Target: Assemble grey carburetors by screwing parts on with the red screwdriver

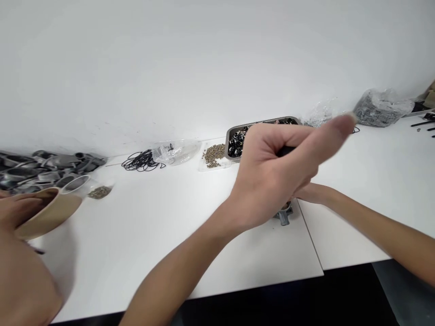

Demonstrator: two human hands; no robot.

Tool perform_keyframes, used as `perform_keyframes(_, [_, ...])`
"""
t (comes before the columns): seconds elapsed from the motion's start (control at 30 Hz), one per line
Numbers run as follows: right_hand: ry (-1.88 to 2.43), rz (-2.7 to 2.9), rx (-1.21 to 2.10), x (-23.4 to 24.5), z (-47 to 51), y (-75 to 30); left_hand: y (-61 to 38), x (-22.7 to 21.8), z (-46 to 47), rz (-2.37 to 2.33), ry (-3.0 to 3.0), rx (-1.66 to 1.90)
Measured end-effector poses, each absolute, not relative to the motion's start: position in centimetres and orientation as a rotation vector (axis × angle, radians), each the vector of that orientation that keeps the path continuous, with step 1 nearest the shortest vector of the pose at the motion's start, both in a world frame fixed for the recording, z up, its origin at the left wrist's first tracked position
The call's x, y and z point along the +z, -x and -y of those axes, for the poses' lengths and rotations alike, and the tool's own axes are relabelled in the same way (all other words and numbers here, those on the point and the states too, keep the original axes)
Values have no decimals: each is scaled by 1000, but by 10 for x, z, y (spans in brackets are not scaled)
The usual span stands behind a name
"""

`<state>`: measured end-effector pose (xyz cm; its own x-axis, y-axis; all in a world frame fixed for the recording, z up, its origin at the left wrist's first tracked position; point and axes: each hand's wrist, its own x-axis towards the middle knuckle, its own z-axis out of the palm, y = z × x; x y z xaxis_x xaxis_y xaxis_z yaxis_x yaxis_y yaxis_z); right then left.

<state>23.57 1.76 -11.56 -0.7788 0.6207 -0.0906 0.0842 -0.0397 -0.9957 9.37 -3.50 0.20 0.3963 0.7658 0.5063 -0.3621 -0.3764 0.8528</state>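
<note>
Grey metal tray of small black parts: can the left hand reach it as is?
Probably yes. The left hand hovers right in front of the grey metal tray, nothing between them, though its fingers look closed on a small black piece.

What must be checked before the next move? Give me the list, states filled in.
1. Left hand shut on small dark piece: ok.
2. Right hand holding grey metal part: cannot tell, left hand covers it.
3. Grey metal part over white table: ok.
4. Parts tray behind the hands, filled: ok.
5. Beige cup far left, apart from both hands: ok.
</note>
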Motion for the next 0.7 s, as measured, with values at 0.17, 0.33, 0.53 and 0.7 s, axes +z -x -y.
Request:
perform_keyframes(0.17, [656,1824,1926,-120,-19,-237,-94,-3,21,-269,-1596,1096])
perform_keyframes(0.33, [667,1809,1918,-126,-21,-236,-93,-3,23,-298,-1525,1152])
perform_keyframes(0.53, [646,1850,1915,-122,-20,-233,-89,0,25,-206,-1576,921])
perform_keyframes(0.7, [646,1853,1882,-118,-18,-235,-86,0,6,-87,-1698,723])
